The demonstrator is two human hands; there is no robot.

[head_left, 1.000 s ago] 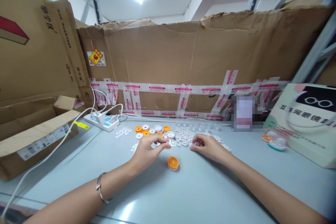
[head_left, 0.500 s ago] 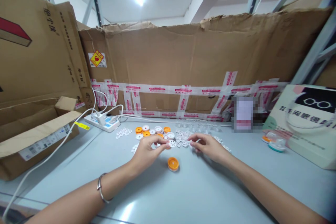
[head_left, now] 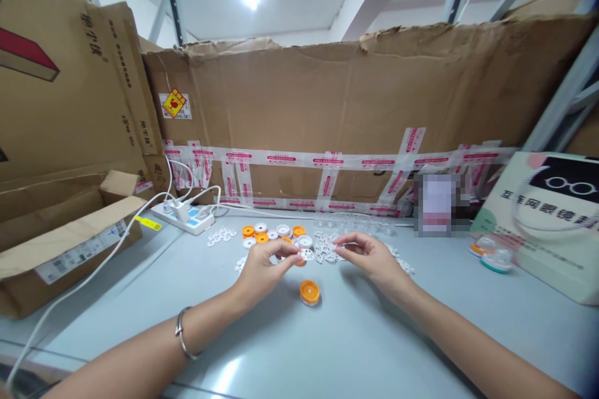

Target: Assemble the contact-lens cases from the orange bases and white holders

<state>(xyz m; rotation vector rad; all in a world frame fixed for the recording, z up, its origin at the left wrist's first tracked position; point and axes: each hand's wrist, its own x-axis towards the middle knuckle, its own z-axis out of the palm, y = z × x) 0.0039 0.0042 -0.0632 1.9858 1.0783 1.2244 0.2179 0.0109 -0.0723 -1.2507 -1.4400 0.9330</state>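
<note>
My left hand (head_left: pixel 266 267) pinches a small white plastic disc with cut-out holes (head_left: pixel 307 255) between thumb and fingertips, held above the table. To the right, the thumb and fingers of my right hand (head_left: pixel 367 255) are pinched together at the edge of a pile of small white plastic pieces (head_left: pixel 324 245); anything between them is too small to make out. Below and between both hands, an orange round plastic part (head_left: pixel 309 292) sits on a pale base. Behind my left hand lie several orange and white round parts (head_left: pixel 261 237), partly covered by the fingers.
Clear plastic cups (head_left: pixel 355 222) line the back of the grey table (head_left: pixel 374 349). At left are a white power strip (head_left: pixel 189 218), small white pieces (head_left: pixel 221 236) and an open cardboard box (head_left: pixel 79 249). A pale printed box (head_left: pixel 538 230) and clear-domed parts (head_left: pixel 496 257) stand at right.
My right hand has shifted slightly left, with its fingertips drawn closer together at the white pieces. The left hand keeps its pinch on the disc. The whole view has shifted very slightly.
</note>
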